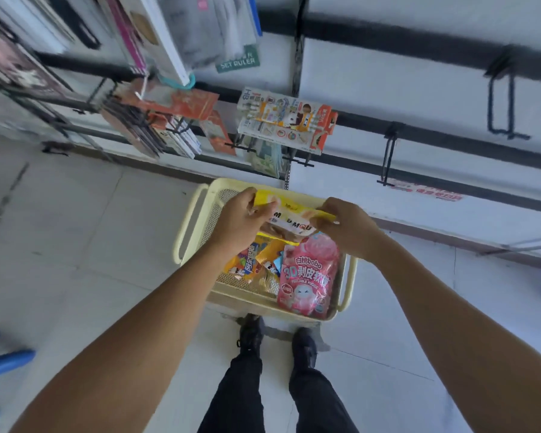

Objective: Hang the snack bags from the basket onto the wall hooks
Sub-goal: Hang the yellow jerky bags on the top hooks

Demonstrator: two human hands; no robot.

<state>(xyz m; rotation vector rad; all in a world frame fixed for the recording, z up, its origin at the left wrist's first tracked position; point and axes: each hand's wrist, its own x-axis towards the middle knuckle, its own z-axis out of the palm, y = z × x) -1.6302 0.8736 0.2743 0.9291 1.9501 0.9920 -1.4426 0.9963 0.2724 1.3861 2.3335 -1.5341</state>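
At far left, blue shapes [3,362] lie on the floor [85,232], well apart from you, with open tile between them and the basket [186,226]. Your left hand [236,221] pinches the left top edge of a yellow bag [289,215], fingers curled round it. The bag is held flat over the basket's far half, just under its far rim. Below it other snack bags lie in the basket, a pink bag [306,278] propped against the right wall, nearest you. Your right hand [345,226] grips the yellow bag's right top corner. Above on the wall, the left hooks are crowded with hung packs [286,120]. To the right, an empty hook [389,153] juts from its rail, and another [502,101] hangs higher, with bare wall between them.
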